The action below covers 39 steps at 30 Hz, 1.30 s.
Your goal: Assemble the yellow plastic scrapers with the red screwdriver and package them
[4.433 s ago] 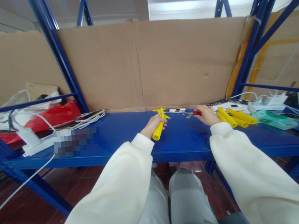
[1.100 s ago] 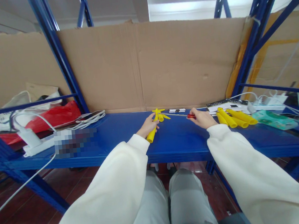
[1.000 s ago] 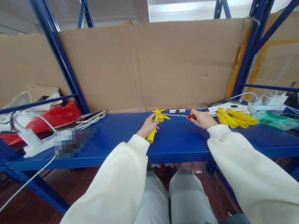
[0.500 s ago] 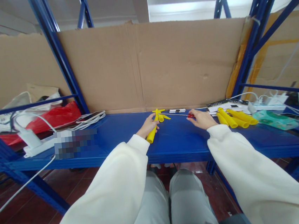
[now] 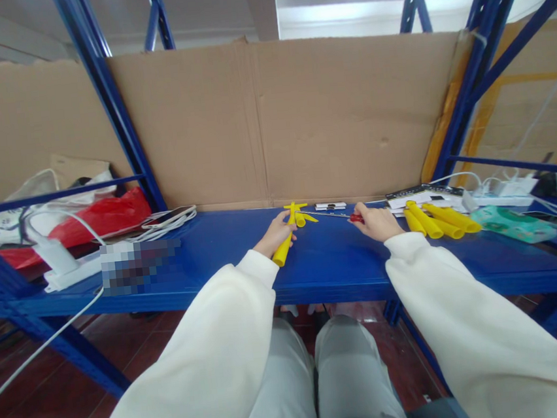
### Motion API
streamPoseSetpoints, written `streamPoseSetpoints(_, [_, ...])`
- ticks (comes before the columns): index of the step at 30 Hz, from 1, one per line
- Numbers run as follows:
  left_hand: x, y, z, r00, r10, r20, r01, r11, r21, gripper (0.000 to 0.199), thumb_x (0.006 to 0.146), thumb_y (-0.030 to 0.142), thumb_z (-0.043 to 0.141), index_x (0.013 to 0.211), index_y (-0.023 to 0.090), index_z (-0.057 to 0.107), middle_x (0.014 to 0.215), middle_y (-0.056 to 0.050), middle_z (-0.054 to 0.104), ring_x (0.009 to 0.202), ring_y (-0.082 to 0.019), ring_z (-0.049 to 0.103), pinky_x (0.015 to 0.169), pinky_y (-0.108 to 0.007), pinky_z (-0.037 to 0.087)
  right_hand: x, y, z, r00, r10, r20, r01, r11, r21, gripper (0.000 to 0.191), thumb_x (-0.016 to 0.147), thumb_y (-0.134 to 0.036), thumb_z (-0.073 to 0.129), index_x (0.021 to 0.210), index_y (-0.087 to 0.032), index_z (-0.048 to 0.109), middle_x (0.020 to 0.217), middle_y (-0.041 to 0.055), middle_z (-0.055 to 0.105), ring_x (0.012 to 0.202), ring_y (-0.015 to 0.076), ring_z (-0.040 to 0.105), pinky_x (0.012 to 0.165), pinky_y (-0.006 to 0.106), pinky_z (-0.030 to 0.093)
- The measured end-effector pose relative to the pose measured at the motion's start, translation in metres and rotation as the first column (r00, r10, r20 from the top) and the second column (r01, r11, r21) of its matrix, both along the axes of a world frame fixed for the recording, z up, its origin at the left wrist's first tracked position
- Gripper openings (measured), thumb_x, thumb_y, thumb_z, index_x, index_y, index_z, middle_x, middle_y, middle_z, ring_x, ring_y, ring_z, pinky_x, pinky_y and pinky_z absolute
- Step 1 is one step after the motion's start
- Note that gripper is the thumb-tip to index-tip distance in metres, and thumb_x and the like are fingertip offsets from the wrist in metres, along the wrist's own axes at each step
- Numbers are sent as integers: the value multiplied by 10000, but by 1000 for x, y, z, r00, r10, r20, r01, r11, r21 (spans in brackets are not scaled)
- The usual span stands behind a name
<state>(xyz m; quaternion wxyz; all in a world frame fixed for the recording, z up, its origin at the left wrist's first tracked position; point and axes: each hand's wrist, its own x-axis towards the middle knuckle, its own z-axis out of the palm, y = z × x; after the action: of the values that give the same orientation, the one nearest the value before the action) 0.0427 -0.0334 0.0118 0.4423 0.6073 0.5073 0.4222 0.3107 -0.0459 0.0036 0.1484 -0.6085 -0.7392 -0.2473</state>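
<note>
My left hand (image 5: 275, 233) is closed around a yellow plastic piece with several tube-like legs (image 5: 283, 253), resting on the blue shelf near its middle. One leg points toward me and others spread to the back and right. My right hand (image 5: 377, 221) grips the red handle of a screwdriver (image 5: 357, 217). Its long thin metal shaft runs left, and the tip meets the yellow piece beside my left fingers. Whether the tip sits in a screw is too small to tell. Right of my right hand lie several loose yellow tubes (image 5: 436, 221).
Small black-and-white items (image 5: 330, 206) lie at the back of the blue shelf (image 5: 333, 263). To the right are printed papers (image 5: 396, 199), a green packet (image 5: 514, 223) and white cables. A white power strip (image 5: 75, 268) and red bag (image 5: 107, 219) occupy the left. Cardboard (image 5: 299, 121) stands behind.
The fingers of my right hand have shifted slightly on the screwdriver handle, so more red shows. My left hand and the yellow piece stay in place.
</note>
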Motion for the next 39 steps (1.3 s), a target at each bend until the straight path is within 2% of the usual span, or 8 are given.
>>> streamPoseSetpoints(2, [0,-1,0,1000,4,1,-4,1000,1,597,852,32,532,1423,171,431,875,-34,662,465,-64,514,423,-183,406,-1,0,0,1000,3,-31,-3,1000,-22,257,945,-381,478,1091,-187,563,866,106,738,768,258,681,605,304,378])
streamPoseSetpoints(7, [-1,-2,2,1000,17,-8,-17,1000,-6,602,849,33,536,1425,166,424,848,-33,669,460,-72,517,426,-188,406,0,3,0,994,103,-34,-105,993,-48,262,987,-354,430,1057,-159,591,1035,156,719,907,257,682,737,321,448])
streamPoseSetpoints(10, [-1,-2,2,1000,18,-15,-18,1000,-18,599,847,44,546,1421,169,431,850,-44,676,467,-77,533,438,-191,420,2,6,0,991,131,-9,-131,991,-34,270,995,-335,416,992,-157,618,1004,166,703,916,260,671,763,329,450])
streamPoseSetpoints(14, [-1,-2,3,1000,15,-20,-15,1000,-21,599,844,43,540,1418,178,433,854,-43,677,473,-76,534,431,-185,419,3,6,1,991,135,22,-136,991,22,249,967,-365,475,953,-163,620,950,158,706,872,270,668,725,333,433])
streamPoseSetpoints(20, [-1,1,0,1000,0,13,1,1000,-18,592,839,51,557,1406,181,441,786,-8,653,458,-70,518,422,-173,402,-3,1,-1,999,-35,-25,35,999,-32,238,956,-402,497,1042,-195,576,848,113,735,750,272,691,606,311,392])
streamPoseSetpoints(27, [-2,2,-1,999,19,27,-18,1000,-15,598,835,44,543,1407,180,436,860,-31,674,462,-72,521,428,-188,407,5,9,-6,985,136,-106,-143,988,-61,179,945,-289,506,1079,-173,533,931,138,737,845,262,701,687,308,456])
streamPoseSetpoints(34, [0,-5,5,1000,15,-8,-15,1000,-26,596,844,34,529,1415,175,435,860,-45,683,463,-74,517,432,-191,404,5,4,-1,993,104,-57,-101,993,62,125,934,-244,460,998,-186,550,884,131,708,827,265,675,652,311,414])
streamPoseSetpoints(39, [0,-7,5,1000,17,-16,-18,1000,-23,595,850,38,523,1421,175,428,882,-57,690,465,-73,516,428,-187,400,4,1,-1,993,110,-47,-106,992,74,146,927,-260,450,983,-197,569,855,108,697,775,255,659,600,307,366])
